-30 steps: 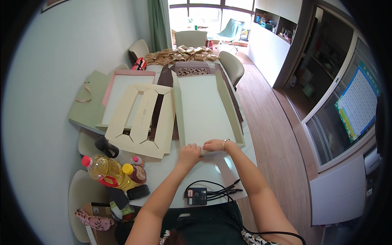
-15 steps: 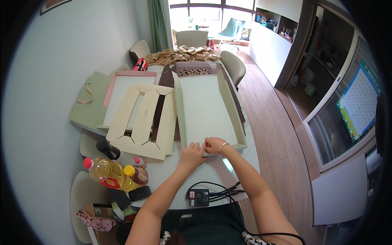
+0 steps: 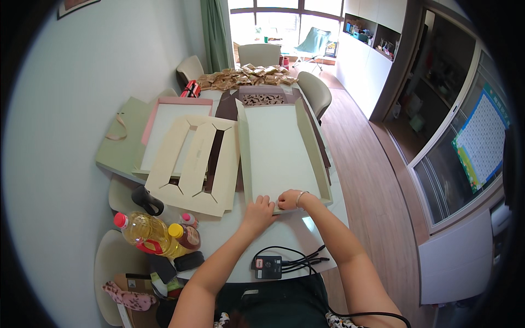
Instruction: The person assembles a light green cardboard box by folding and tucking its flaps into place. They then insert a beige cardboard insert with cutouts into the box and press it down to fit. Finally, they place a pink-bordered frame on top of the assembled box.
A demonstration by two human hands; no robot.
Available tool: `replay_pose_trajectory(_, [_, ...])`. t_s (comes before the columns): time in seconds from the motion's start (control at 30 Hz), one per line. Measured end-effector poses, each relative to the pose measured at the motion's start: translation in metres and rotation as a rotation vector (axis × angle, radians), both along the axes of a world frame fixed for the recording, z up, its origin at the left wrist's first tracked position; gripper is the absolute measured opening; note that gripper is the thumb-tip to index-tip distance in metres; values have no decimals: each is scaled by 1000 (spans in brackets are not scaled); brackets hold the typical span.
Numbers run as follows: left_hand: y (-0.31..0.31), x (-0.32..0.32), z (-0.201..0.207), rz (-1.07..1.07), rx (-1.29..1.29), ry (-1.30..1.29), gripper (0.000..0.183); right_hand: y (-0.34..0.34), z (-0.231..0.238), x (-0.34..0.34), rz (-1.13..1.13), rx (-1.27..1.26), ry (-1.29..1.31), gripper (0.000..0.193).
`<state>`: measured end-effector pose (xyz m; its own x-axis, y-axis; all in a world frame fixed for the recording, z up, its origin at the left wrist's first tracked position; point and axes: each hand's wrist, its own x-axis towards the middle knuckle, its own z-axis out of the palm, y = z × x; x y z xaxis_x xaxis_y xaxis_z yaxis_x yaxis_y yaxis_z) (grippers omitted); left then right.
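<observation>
A long shallow box [image 3: 281, 145] with pale green walls and a white inside lies lengthwise on the table. At its near left corner, the fingers of my left hand [image 3: 259, 214] are bent over the near wall and grip it. My right hand [image 3: 290, 200], with a bangle on the wrist, is closed at the same wall just to the right, its fingers curled down inside the edge. The fingertips of the right hand are partly hidden. Left of the box lies a cream card insert [image 3: 224, 186] with cut-out slots, partly over a pink-edged tray [image 3: 146, 127].
A green bag or case [image 3: 116, 139] stands beyond the tray. Brown packets [image 3: 249, 78] are heaped at the table's far end. An oil bottle [image 3: 146, 232], a yellow-capped jar [image 3: 188, 235] and a black device with cables [image 3: 268, 268] stand near me. Chairs flank the table.
The right hand has shifted slightly along the near wall and its fingers are curled more tightly. The left hand stays on the wall. The whole view has shifted a little.
</observation>
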<state>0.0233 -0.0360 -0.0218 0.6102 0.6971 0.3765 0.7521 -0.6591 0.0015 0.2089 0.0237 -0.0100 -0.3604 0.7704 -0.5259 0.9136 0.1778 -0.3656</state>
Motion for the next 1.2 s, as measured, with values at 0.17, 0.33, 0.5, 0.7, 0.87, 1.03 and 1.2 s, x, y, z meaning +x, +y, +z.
replay_pose_trajectory(0.17, [-4,-9,0,-50,-23,-24,40,-2,-4,0,126,70,93,36])
replay_pose_trajectory(0.33, [-11,-13,7,-80,-42,-21,40,-13,10,-8,207,179,-11,34])
replay_pose_trajectory(0.5, [-15,-12,8,-79,-22,-25,41,-16,15,-10,203,188,-47,34])
replay_pose_trajectory(0.7, [-17,-10,10,-85,21,-64,38,-18,21,-13,196,180,-67,34])
replay_pose_trajectory(0.87, [-18,-11,11,-95,-22,-52,38,-17,5,-10,182,117,60,35])
replay_pose_trajectory(1.03, [-19,-17,15,-118,-68,-52,38,-17,-6,-18,180,95,94,35])
replay_pose_trajectory(1.2, [-19,-17,12,-92,-58,-88,42,-18,8,-26,124,34,48,35])
